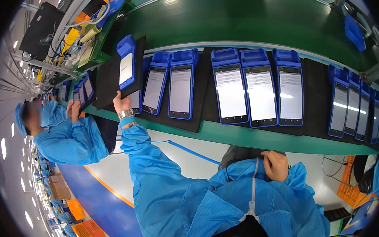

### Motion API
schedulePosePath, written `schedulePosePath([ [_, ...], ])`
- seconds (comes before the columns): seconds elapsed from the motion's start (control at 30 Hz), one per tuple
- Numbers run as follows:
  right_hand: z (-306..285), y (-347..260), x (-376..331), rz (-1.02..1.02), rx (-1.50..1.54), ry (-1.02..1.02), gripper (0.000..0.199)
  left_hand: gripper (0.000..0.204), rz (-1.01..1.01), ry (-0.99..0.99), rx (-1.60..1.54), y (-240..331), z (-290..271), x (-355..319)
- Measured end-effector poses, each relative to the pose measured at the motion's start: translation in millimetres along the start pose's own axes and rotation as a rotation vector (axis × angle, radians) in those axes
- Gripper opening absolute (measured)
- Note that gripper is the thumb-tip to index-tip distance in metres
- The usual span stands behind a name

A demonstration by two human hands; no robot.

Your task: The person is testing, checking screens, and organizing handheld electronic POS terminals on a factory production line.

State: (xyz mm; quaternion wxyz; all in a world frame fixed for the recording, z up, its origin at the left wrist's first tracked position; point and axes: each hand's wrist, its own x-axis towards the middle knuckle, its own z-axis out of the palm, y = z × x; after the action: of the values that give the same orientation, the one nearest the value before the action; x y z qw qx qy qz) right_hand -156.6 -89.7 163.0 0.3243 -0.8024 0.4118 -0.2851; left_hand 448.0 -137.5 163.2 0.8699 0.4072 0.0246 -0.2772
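Note:
At the left end of the row, my left hand (122, 102) grips the lower end of a blue-cased handheld terminal (126, 69) with a lit white screen. That terminal is tilted and appears raised off the black mat (109, 76). Just right of it lie other blue terminals (181, 87), screens up, the closest partly hidden behind my hand and the raised one. My right hand (276, 165) is at my lap, close to the jacket hem, fingers curled in; what they hold, if anything, is hidden.
Several more lit terminals (258, 94) lie on mats mid-bench, with another group (346, 104) at the right. A green conveyor belt (230, 16) runs behind them. At left sits a co-worker (69, 139) in blue. A coiled blue cord (192, 151) stretches from my left wrist toward my lap.

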Motion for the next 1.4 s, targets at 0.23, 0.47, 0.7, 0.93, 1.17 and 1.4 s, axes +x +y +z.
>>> schedulePosePath([
  [0.23,-5,-5,6,-0.042,0.002,0.005,0.012,0.019,0.035,-0.091,-0.068,-7,12,-36],
  [0.47,-16,-35,40,-0.036,0.331,0.069,0.01,0.029,-0.082,-0.322,-0.048,-18,31,-123],
  [0.7,10,-88,113,0.126,0.882,-0.101,0.105,0.04,0.04,-0.355,0.177,-59,18,-268],
  [0.93,-1,-67,75,0.186,0.894,0.142,0.102,0.038,0.208,-0.581,0.314,-100,-3,-404],
  [1.17,-58,1,-59,0.012,0.78,0.405,0.091,0.047,-0.001,-0.551,0.132,-94,-72,-406],
  [1.4,-89,54,-153,0.279,0.502,0.299,0.088,0.033,-0.257,-1.025,0.95,-104,-178,-355],
])
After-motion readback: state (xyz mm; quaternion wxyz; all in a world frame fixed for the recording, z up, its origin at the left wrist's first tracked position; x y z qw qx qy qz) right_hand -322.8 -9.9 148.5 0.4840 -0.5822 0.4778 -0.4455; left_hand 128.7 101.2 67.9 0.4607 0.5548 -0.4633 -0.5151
